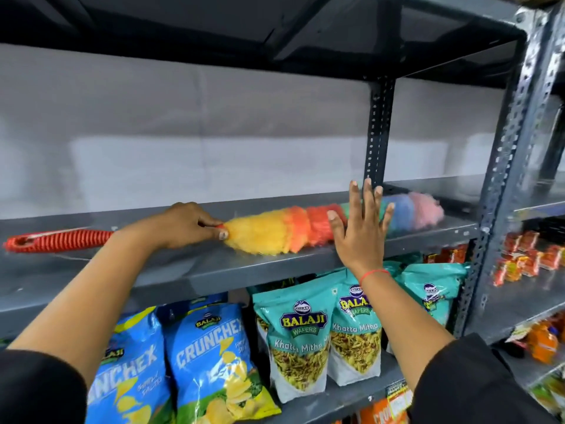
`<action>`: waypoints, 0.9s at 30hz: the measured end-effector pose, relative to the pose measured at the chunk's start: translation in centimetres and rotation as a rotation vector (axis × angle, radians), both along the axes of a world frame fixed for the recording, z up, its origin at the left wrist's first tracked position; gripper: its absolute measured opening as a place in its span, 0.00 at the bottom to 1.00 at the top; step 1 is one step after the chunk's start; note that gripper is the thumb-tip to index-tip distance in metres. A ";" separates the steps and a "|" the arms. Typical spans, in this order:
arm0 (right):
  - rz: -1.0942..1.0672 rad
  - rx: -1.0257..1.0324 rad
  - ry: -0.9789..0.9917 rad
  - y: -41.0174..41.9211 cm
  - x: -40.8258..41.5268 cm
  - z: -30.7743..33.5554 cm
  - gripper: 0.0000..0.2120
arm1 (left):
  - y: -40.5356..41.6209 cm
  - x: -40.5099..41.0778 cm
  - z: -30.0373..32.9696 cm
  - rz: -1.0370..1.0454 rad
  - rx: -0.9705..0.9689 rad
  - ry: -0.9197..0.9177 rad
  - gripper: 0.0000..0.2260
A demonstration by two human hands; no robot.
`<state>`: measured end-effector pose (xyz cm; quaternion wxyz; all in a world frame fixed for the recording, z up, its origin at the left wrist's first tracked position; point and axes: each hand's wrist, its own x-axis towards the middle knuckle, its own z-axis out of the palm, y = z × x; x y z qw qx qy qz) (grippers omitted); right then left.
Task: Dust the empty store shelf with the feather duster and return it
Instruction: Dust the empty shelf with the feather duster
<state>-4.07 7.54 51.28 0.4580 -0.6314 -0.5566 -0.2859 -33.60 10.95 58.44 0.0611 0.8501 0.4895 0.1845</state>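
The left hand (186, 224) covered the feather duster (275, 231) where handle met fluff, so the grip under its fingers (211, 223) could not be seen. Behind the right hand's (362, 231) spread fingers (368, 194), the green band was hidden; beyond their tips, the blue and pink end was blurred.

One head-worn view faces the grey shelf (275, 264) closely (wide-angle, edges seemingly bent), looking slightly down.
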 end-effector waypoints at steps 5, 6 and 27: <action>0.031 0.001 0.051 -0.6 -1.0 0.7 0.34 | -1.2 -2.6 0.2 0.192 0.211 -0.020 0.14; 0.057 0.019 0.057 -0.7 -1.8 1.0 0.34 | -1.6 -3.0 0.2 0.185 0.234 -0.074 0.13; 0.415 0.086 -0.251 -0.7 -15.2 1.2 0.32 | -7.9 -13.3 -0.3 0.213 -0.066 -0.031 0.15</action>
